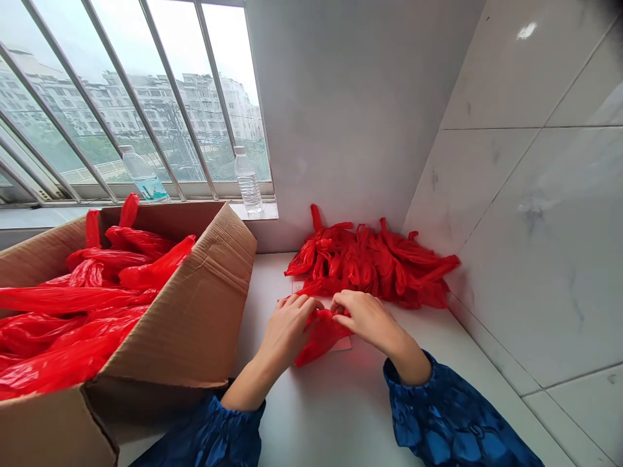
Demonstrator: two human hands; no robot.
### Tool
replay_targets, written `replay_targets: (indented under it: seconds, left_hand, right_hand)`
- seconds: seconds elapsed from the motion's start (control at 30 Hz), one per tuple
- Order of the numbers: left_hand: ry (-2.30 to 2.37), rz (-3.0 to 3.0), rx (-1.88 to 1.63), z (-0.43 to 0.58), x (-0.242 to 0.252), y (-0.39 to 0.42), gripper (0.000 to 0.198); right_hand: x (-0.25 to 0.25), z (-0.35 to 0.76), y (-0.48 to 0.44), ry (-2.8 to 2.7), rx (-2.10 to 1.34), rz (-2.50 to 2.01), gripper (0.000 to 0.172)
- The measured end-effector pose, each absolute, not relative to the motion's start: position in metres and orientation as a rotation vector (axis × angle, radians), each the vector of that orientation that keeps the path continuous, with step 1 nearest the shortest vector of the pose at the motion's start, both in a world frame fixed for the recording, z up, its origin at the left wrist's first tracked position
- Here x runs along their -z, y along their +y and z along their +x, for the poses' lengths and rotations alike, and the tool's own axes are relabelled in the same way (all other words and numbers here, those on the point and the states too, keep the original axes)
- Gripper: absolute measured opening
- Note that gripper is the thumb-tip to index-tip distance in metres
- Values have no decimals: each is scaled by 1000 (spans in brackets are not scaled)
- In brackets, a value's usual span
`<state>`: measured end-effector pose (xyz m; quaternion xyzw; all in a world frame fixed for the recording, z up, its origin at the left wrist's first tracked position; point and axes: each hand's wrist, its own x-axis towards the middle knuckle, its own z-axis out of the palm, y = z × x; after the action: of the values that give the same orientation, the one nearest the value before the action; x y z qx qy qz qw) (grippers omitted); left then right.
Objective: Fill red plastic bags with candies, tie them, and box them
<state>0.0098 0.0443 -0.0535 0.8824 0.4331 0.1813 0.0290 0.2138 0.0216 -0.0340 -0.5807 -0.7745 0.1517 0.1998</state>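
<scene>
My left hand (pixel 287 329) and my right hand (pixel 366 318) meet over a folded red plastic bag (pixel 318 340) on the white counter (pixel 341 408). Both hands have curled fingers pinching the bag's top edge. The bag lies on a small white card. Just beyond my hands, a heap of knotted red plastic bags (pixel 372 263) sits against the back wall. Both of my forearms wear blue patterned sleeves.
A large open cardboard box (pixel 195 311) full of loose red bags (pixel 73 311) stands at the left. Two clear water bottles (pixel 247 178) stand on the window sill behind it. A tiled wall (pixel 535 227) closes the right side.
</scene>
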Motion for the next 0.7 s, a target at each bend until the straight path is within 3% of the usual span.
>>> replay_targets:
  seconds: [0.13,0.47,0.7]
  left_hand:
    - [1476,2681,-677,2,51,50,13]
    - [1345,2717,-806,4,46,46,14]
    - [1743,2533,-929,-8,39,49,21]
  right_hand:
    - [30,234,24,-2090,-352,-1680,15]
    - [25,223,20,-2120,-424,-1518,8]
    - [19,262,17,-2042,-344,-1792,14]
